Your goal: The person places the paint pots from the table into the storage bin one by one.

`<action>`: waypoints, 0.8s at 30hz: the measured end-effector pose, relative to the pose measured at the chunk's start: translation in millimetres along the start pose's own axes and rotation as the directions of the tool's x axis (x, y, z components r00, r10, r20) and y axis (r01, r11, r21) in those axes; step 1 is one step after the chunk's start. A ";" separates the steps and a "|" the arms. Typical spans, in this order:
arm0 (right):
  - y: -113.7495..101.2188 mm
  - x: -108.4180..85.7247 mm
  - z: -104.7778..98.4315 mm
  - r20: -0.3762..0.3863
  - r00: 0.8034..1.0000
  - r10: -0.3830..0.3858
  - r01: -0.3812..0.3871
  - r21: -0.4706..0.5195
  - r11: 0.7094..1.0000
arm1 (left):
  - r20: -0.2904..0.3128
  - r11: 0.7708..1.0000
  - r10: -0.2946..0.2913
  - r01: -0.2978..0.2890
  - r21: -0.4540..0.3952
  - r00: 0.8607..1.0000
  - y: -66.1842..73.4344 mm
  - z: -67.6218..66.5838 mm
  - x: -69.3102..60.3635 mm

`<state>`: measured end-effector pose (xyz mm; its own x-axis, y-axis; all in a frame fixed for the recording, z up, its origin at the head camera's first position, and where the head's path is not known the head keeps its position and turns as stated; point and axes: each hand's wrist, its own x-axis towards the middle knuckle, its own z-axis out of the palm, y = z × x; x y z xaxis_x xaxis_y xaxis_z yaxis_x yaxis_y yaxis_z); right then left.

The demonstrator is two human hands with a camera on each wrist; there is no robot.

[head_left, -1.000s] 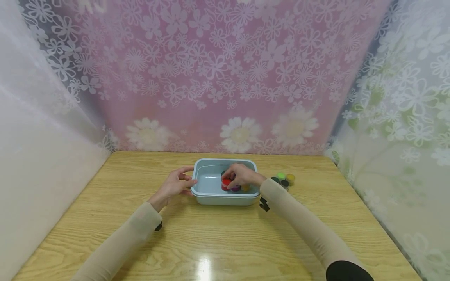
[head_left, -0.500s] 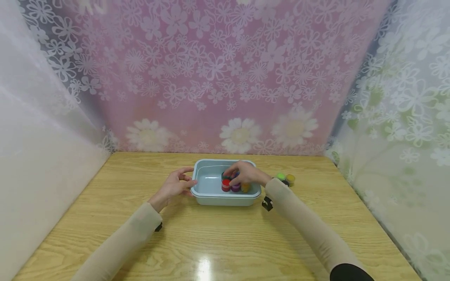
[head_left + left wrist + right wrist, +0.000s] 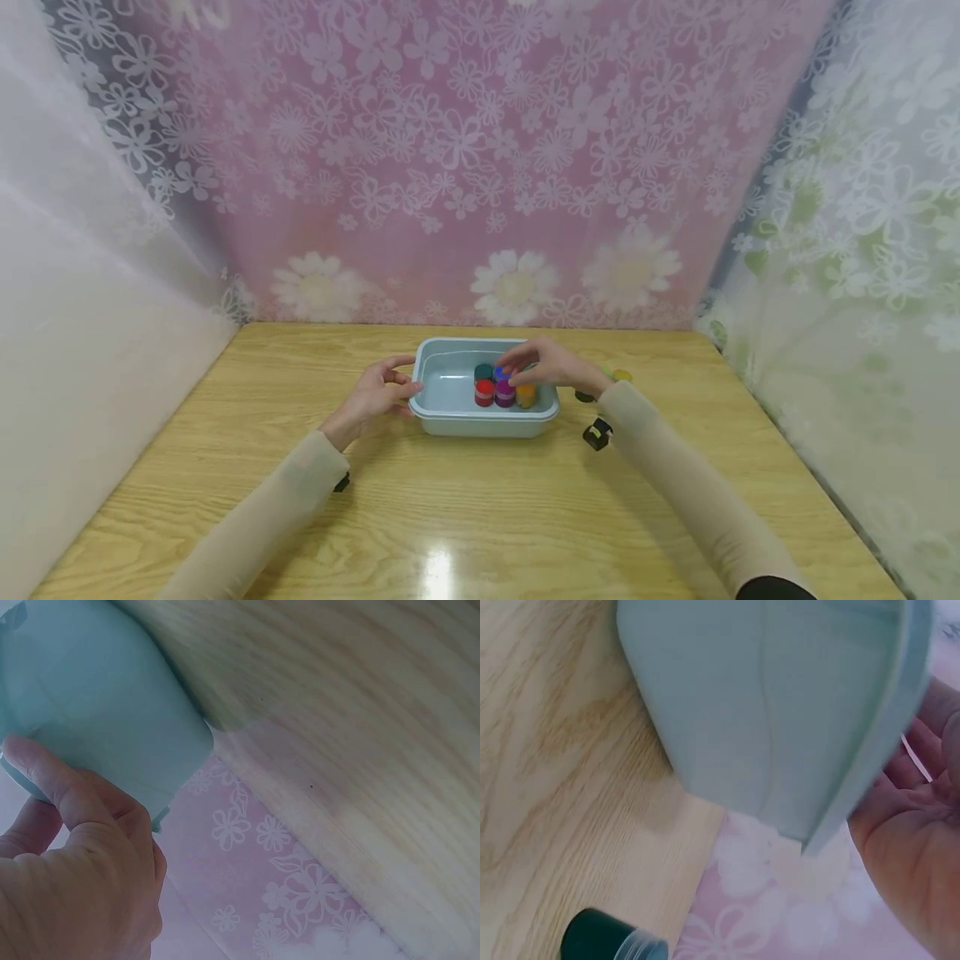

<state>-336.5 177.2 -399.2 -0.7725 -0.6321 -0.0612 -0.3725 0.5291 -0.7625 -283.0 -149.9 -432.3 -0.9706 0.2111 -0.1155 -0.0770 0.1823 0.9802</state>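
A light blue tub (image 3: 480,427) stands on the table, holding several small jars grouped in its right half: a red jar (image 3: 484,392), a purple jar (image 3: 505,393), an orange jar (image 3: 527,395), a dark green jar (image 3: 483,373) and a blue jar (image 3: 502,374). My left hand (image 3: 372,397) touches the tub's left rim with its thumb and fingers; the left wrist view shows this hand (image 3: 90,862) against the tub's wall (image 3: 112,697). Over the tub's right side my right hand (image 3: 551,365) hovers with bent, spread fingers, nothing visible between them.
Right of the tub, partly behind my right wrist, are a yellow-lidded jar (image 3: 622,376) and a dark jar (image 3: 584,397). The right wrist view shows a dark green jar (image 3: 600,937) near the tub's outer wall. A pink floral curtain (image 3: 465,167) hangs behind the table.
My right hand has let go of the red jar and moved right and up, uncovering the jars in the tub. My left hand has stayed at the rim.
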 end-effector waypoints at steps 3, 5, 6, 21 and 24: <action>1.5 -8.8 -6.6 -0.028 1.000 -0.010 0.011 0.059 0.998 | -0.002 1.000 0.003 -0.003 -0.002 1.000 0.3 -0.1 0.8; 1.3 -14.7 -12.8 -0.050 0.999 -0.014 0.018 0.083 0.996 | 0.004 1.000 -0.001 0.001 -0.003 1.000 0.6 -0.8 1.5; 1.1 -18.0 -16.2 -0.063 0.998 -0.012 0.018 0.094 0.995 | 0.005 1.000 -0.002 0.002 -0.004 1.000 0.6 -1.1 1.9; 29.1 -63.3 -56.7 -0.139 0.989 0.047 -0.032 0.113 0.993 | -0.013 1.000 -0.017 0.017 0.013 1.000 2.1 -0.4 -0.7; 38.6 -73.8 -60.8 -0.137 0.988 0.076 -0.063 0.098 0.993 | -0.013 1.000 -0.015 0.015 0.011 1.000 1.6 -0.2 -0.8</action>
<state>-325.1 278.7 -384.9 -0.8619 -0.5063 -0.0300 -0.2708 0.5094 -0.8168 -282.4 -150.0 -430.6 -0.9721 0.1963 -0.1281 -0.0891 0.1963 0.9765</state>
